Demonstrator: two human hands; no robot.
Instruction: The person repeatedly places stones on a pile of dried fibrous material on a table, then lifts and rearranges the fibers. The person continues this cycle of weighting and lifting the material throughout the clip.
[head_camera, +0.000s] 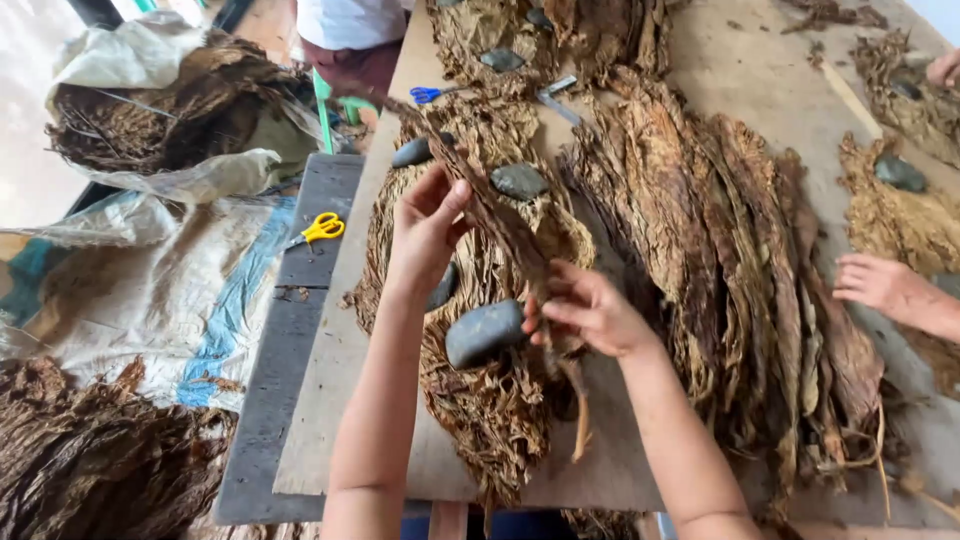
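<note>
Head view shows the right hand (590, 310) closed on the lower part of a long dried leaf (500, 225), just above a grey stone (485, 332) on the leaf pile (490, 400). Left hand (428, 225) pinches the same leaf higher up. Farther away lie yellow scissors (322, 228), blue scissors (428, 95), and another person's hand (885, 285).

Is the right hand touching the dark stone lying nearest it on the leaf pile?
Cannot tell. In the head view the right hand grips a dried leaf right beside the stone; no clear gap or contact shows.
</note>
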